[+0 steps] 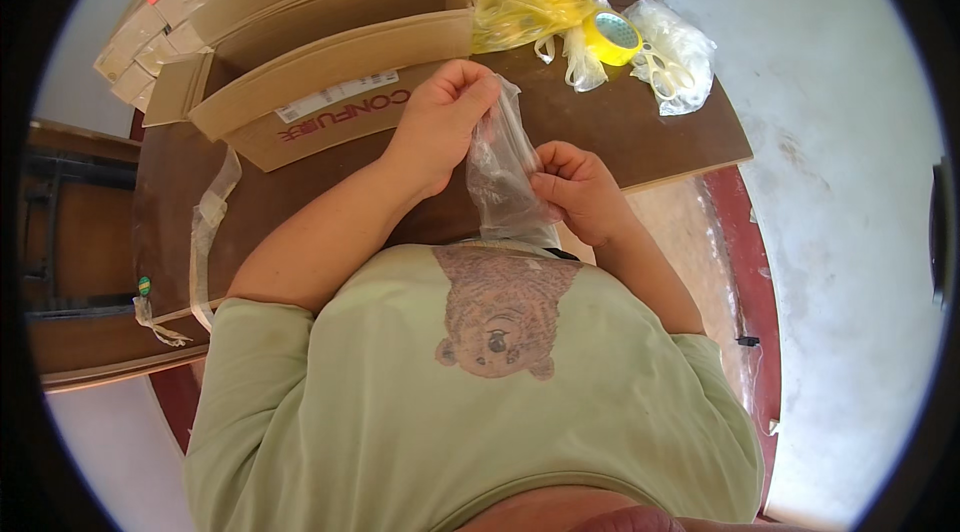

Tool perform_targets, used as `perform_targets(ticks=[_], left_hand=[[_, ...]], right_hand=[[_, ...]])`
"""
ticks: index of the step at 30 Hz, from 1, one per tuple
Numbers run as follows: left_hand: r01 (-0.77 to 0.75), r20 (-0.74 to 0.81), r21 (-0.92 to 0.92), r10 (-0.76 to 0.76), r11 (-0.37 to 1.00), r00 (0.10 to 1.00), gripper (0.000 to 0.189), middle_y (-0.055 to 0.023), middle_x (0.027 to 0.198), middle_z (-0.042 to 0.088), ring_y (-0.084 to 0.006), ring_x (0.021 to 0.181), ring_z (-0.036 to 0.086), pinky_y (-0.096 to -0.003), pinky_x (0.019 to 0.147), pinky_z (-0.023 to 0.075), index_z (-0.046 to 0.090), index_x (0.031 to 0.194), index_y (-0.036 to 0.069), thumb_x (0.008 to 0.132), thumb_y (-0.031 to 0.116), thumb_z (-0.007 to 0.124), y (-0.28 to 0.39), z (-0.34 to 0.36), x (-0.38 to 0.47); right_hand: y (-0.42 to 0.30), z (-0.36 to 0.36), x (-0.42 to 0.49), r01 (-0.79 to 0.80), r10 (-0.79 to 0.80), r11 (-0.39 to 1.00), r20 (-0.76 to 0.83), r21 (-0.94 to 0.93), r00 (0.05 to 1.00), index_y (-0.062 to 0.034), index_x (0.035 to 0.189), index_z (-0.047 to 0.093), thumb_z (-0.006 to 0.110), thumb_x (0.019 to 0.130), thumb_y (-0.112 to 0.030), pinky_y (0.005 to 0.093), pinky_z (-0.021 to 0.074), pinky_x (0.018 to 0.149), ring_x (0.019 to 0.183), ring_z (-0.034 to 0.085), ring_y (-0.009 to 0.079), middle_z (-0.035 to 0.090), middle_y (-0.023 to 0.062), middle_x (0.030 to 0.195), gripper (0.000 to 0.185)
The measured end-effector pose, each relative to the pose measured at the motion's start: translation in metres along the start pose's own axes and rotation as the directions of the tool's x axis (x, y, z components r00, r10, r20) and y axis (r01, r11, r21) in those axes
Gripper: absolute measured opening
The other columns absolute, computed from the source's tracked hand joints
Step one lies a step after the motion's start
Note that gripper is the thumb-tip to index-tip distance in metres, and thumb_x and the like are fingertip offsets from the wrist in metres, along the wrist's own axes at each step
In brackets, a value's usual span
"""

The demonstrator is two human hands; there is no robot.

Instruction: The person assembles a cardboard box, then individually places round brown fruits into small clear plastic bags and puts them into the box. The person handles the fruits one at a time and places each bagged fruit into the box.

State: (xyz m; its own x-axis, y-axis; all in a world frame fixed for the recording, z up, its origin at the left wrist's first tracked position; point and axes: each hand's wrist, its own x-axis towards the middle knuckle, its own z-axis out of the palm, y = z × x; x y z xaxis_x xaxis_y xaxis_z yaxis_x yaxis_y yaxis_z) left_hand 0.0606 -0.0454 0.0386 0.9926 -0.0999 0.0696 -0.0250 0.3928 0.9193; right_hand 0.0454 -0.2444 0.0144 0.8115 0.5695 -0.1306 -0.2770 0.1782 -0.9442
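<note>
A clear plastic bag (504,183) hangs between my two hands, just above the table's front edge. My left hand (452,111) pinches its upper end between thumb and fingers. Lower down, my right hand (574,187) grips the bag's right side. The bag looks thin and crumpled, and I cannot tell whether anything is inside. Behind my left hand stands an open cardboard box (337,93) with its flaps spread outward. Its front wall bears printing and a white label; its floor is hidden from view.
On the brown table (637,126), a yellow tape roll (615,36) lies beside a yellow plastic bag (525,6). Scissors (664,75) with pale handles rest against a bundle of clear plastic (682,44). Several small cartons (161,44) are stacked behind left. A loose tape strip (206,232) lies left.
</note>
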Motion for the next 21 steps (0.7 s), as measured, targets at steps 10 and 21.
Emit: perform_targets(ticks=[10,21], left_hand=[[-0.089,-0.054,0.237,0.104,0.967,0.993,0.009,0.0069,0.068,0.05,-0.0008,0.052,0.039,-0.0175,0.042,0.0299,0.057,0.092,0.009,0.09,0.018,0.058,-0.001,-0.001,-0.005],[0.211,0.132,0.181,-0.236,0.961,0.963,0.018,0.0062,0.075,0.053,-0.0023,0.064,0.045,-0.0184,0.057,0.0378,0.058,0.092,0.009,0.091,0.027,0.057,0.002,0.003,-0.011]], right_hand=[[-0.018,-0.019,0.006,0.253,-0.431,0.802,-0.231,-0.541,0.872,0.0005,0.104,0.059,0.055,0.091,-0.017,0.029,0.0427,0.085,0.092,0.055,0.0133,0.062,0.0052,0.092,0.022],[-0.029,0.012,0.027,0.231,-0.235,0.972,-0.297,-0.048,0.926,-0.0048,0.087,0.06,0.059,0.088,-0.012,0.0184,0.0375,0.05,0.056,0.045,0.004,0.055,-0.0039,0.071,0.007]])
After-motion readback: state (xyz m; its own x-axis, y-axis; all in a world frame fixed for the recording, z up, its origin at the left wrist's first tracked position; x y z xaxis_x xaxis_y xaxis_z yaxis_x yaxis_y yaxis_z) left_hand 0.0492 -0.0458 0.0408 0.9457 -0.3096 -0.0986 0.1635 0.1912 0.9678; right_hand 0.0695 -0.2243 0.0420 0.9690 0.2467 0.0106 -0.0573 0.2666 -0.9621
